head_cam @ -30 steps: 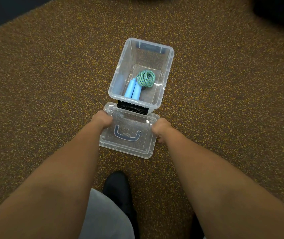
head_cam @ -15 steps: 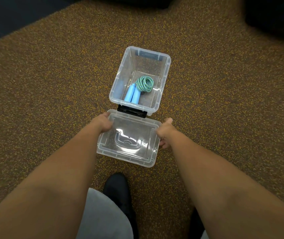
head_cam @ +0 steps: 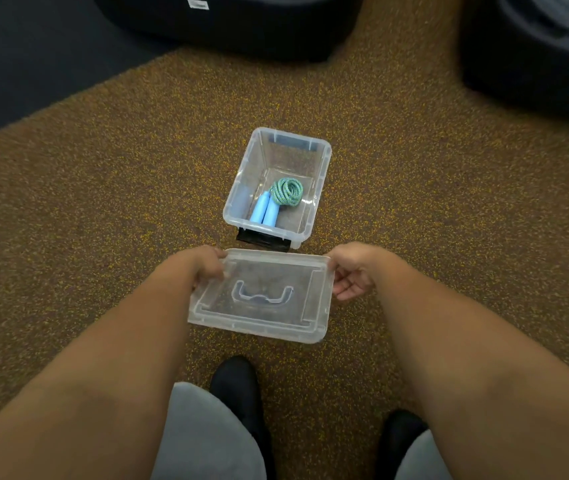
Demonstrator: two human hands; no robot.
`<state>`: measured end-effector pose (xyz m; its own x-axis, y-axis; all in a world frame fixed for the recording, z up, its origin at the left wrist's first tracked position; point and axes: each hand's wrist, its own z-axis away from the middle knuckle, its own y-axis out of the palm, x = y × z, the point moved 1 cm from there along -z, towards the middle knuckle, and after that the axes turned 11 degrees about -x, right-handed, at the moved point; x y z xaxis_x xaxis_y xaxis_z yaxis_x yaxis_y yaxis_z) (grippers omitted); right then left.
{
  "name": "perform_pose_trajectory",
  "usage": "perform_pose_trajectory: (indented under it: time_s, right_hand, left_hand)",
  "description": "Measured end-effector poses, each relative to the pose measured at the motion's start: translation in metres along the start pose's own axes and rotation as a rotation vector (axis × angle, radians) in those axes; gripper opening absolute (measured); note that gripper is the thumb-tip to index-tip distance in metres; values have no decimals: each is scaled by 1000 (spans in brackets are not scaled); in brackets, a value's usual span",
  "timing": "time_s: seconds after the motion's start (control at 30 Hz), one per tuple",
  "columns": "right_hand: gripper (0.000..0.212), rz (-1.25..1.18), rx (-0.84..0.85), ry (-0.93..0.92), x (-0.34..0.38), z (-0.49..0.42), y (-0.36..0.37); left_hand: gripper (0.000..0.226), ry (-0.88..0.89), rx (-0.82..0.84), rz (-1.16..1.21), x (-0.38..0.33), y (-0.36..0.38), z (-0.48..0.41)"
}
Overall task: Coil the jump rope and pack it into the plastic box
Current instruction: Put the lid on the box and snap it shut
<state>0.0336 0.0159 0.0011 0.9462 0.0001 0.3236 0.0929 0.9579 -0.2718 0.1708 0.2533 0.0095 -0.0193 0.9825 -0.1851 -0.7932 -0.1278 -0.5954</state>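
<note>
A clear plastic box stands open on the carpet ahead of me. Inside it lies the jump rope, its green cord wound in a coil with the two blue handles side by side to its left. Nearer to me is the clear lid with a handle moulded in its middle, held above the carpet. My left hand grips the lid's left edge. My right hand holds its right edge with curled fingers.
Brown speckled carpet covers the floor. Dark bulky objects stand at the top and top right. A dark floor strip lies at the top left. My black shoes and grey trouser legs are at the bottom.
Both hands have lifted the lid off the carpet and drawn it toward me, away from the box. The view has tilted up, showing more of the floor beyond the box.
</note>
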Motion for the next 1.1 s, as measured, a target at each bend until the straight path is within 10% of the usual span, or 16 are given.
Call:
perform_pose_trajectory:
  time_s: [0.63, 1.1]
  right_hand:
    - [33, -959, 256, -448, 23, 34, -44]
    - [13, -966, -59, -584, 71, 24, -55]
  left_hand:
    - [22, 10, 239, 365, -32, -40, 31]
    - [38, 120, 371, 790, -54, -63, 14]
